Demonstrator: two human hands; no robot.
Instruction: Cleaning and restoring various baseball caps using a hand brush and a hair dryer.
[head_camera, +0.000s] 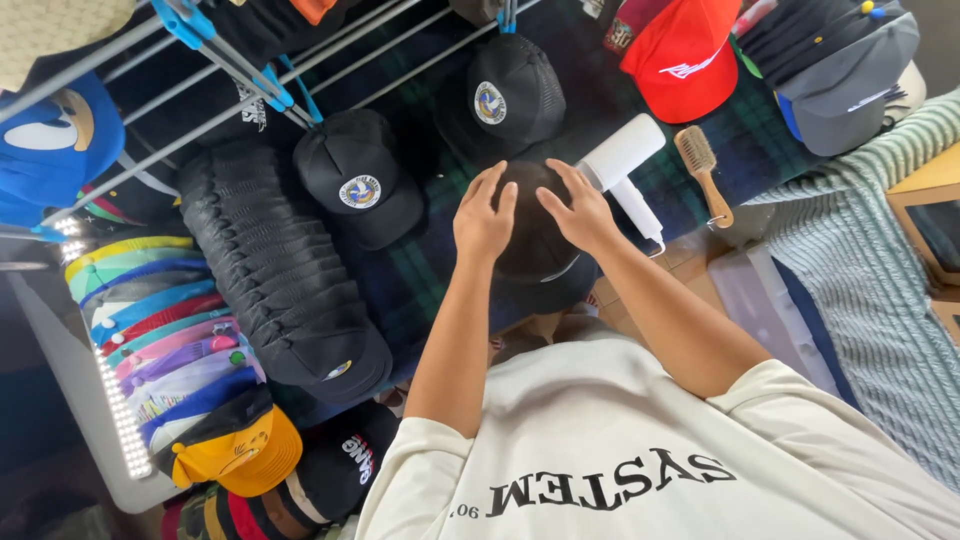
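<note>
Dark cap (533, 235) sits between both hands: left hand (483, 215) and right hand (580, 212) press spread fingers on its crown, brim apparently toward the wearer.

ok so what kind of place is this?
Probably a cap stall or small hat shop. A long nested stack of black caps and a row of coloured caps fill the display, and more caps hang from a metal rack. Both hands, left and right, rest on a black cap.
</note>
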